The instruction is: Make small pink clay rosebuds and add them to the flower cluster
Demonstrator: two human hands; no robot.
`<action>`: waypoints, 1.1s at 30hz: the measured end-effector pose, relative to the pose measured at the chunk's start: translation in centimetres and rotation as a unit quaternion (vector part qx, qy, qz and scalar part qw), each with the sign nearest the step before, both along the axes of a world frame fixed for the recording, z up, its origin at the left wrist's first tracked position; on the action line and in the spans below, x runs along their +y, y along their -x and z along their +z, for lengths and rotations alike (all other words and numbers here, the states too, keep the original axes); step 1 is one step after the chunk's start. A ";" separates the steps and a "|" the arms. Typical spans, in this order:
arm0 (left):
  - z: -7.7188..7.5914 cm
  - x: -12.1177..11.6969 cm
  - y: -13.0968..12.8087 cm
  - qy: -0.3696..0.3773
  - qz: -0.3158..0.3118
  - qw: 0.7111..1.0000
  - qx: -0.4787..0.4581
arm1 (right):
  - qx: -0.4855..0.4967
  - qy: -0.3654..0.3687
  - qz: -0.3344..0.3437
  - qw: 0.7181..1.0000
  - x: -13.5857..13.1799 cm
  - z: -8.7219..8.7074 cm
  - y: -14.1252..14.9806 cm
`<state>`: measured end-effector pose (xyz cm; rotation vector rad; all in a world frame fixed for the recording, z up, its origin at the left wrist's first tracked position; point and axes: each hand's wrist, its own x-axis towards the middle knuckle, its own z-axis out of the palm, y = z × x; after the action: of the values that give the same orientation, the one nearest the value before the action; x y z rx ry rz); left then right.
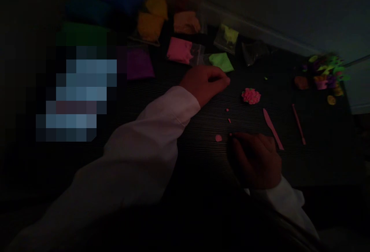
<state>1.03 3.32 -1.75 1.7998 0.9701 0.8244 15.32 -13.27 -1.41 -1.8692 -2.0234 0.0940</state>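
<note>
The light is dim. My left hand is closed, thumb and fingertips together, just in front of a bag of light green clay; whatever it pinches is too small or hidden to make out. My right hand rests lower on the table with curled fingers, its grip hidden in shadow. By its fingertips is a tiny pink bit, beside a flat pink disc. Two more small pink pieces lie between the hands. A ruffled pink clay flower sits to the right of my left hand.
Right of my right hand lie a pink modelling knife and a thin pink stick tool. Bags of orange, pink, purple and yellow clay line the back. A colourful flowerpot model stands far right. A blurred-out patch covers the left.
</note>
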 end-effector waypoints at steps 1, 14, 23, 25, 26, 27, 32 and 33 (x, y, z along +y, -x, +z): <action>0.0 0.0 0.0 0.001 -0.001 1.000 0.001 | -0.003 0.002 -0.001 1.000 0.1 -0.1 0.0; 0.2 -0.1 0.0 0.017 0.011 1.000 0.021 | 0.002 0.020 0.046 0.999 0.8 -0.1 0.5; 0.2 0.0 0.0 0.022 0.006 0.999 0.023 | -0.005 0.026 0.087 0.996 0.2 0.1 0.5; 0.1 0.0 0.0 0.022 0.005 1.000 0.016 | -0.011 0.026 0.092 0.995 0.1 0.1 0.6; 0.1 0.0 0.0 0.022 0.005 1.000 0.013 | -0.017 0.028 0.093 0.995 0.1 0.1 0.6; 0.1 0.0 -0.1 0.021 0.006 1.000 0.011 | -0.022 0.028 0.093 0.995 0.1 0.1 0.6; 0.1 0.0 -0.1 0.023 0.004 1.000 0.008 | -0.018 0.022 0.079 0.996 0.2 0.1 0.5; 0.1 0.0 -0.1 0.021 0.003 1.000 0.006 | -0.013 0.023 0.080 0.996 0.2 0.1 0.5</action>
<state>1.11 3.31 -1.67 1.7681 0.9955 0.7919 14.80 -13.10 -1.28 -1.7415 -2.2036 0.1625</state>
